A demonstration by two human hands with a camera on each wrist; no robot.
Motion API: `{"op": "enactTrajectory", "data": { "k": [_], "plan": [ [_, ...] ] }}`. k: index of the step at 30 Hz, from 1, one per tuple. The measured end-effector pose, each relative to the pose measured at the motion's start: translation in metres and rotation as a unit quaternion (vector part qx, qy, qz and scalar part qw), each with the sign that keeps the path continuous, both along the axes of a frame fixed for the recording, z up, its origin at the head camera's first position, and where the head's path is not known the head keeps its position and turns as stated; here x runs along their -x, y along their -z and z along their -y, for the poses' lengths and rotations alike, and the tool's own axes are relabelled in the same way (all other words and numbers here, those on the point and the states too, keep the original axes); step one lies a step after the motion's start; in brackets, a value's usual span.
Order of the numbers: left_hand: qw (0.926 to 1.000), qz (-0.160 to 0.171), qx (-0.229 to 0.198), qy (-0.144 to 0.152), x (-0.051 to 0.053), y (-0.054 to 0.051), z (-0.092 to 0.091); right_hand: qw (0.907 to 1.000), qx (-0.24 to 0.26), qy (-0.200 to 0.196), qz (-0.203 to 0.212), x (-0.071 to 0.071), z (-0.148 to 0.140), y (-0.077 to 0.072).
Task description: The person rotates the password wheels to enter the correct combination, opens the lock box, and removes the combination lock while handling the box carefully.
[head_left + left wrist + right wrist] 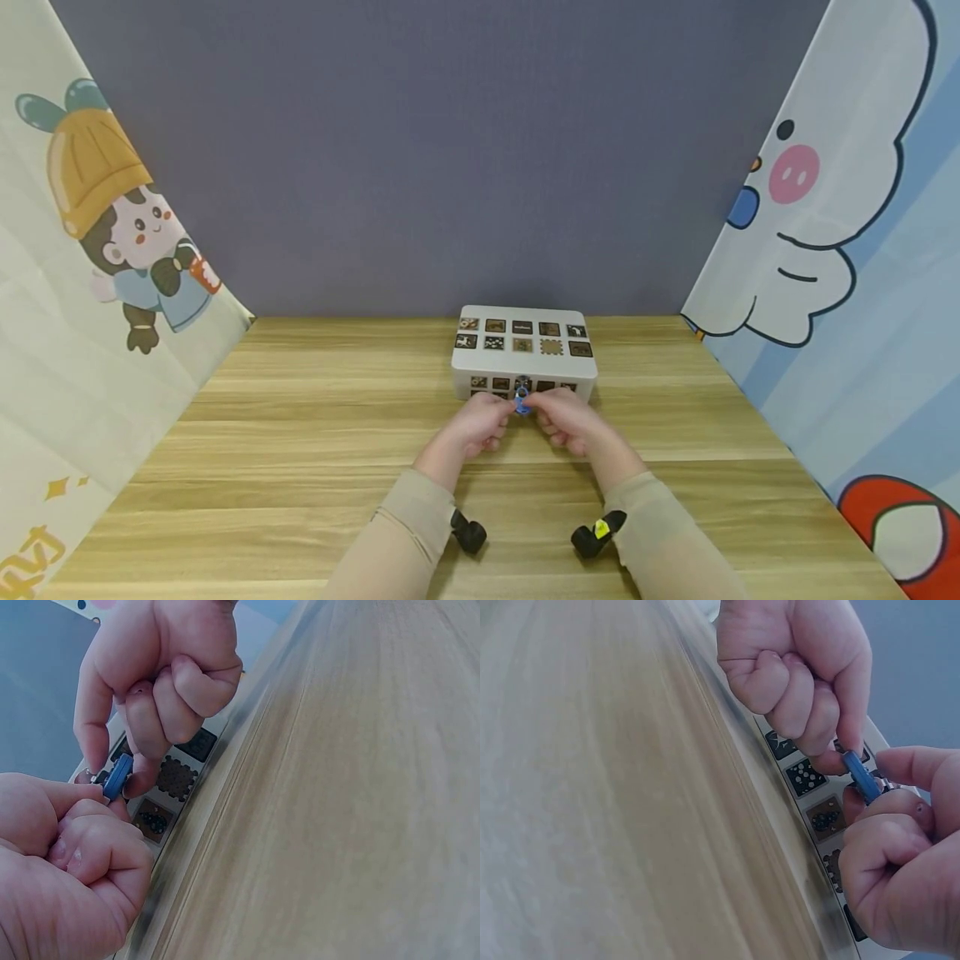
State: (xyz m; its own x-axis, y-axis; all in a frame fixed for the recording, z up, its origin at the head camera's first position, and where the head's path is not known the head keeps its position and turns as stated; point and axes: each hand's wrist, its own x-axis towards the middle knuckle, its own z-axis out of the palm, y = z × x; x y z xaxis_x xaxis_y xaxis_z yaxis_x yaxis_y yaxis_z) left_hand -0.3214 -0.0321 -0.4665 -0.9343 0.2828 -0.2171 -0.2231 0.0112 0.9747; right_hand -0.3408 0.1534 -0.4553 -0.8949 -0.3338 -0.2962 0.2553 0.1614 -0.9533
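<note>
At the front of a white box (510, 357) with small dark square pictures, a small blue padlock (522, 406) hangs by the metal clasp (522, 383). My left hand (482, 419) pinches the padlock from the left between thumb and index finger, its other fingers curled in. From the right, my right hand (567, 418) pinches it too, with thumb and index finger near its metal part. Both wrist views show the blue body (118, 778) edge-on between the fingertips of the two hands. Fingers partly cover the metal part of the lock.
The box stands on a wood-grain table (337, 417), near a grey back panel (465, 167). Cartoon-printed side panels flank the table at left (45, 350) and right (885, 375). A black wrist mount (468, 532) is strapped at each sleeve.
</note>
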Motion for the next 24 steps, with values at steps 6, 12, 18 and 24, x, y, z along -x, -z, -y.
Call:
{"op": "enactTrajectory", "data": {
  "k": [6, 12, 18, 24],
  "plan": [
    [1.0, 0.001, -0.005, -0.001, 0.0008, 0.0006, -0.0008, 1.0, -0.003, 0.0, -0.004, -0.0012, 0.0034, 0.003],
    [1.0, -0.001, -0.003, -0.001, 0.0003, 0.0006, -0.0012, 1.0, -0.001, 0.004, -0.009, -0.0022, 0.0055, 0.0049],
    [1.0, -0.001, -0.002, 0.0, -0.0001, -0.0002, -0.0019, 0.9999, 0.003, 0.008, -0.008, -0.0044, 0.0064, 0.0035],
    [1.0, -0.001, 0.002, -0.003, 0.0001, 0.0004, -0.0021, 0.9999, 0.007, 0.001, -0.009, -0.0056, 0.0067, 0.0016]
  ]
}}
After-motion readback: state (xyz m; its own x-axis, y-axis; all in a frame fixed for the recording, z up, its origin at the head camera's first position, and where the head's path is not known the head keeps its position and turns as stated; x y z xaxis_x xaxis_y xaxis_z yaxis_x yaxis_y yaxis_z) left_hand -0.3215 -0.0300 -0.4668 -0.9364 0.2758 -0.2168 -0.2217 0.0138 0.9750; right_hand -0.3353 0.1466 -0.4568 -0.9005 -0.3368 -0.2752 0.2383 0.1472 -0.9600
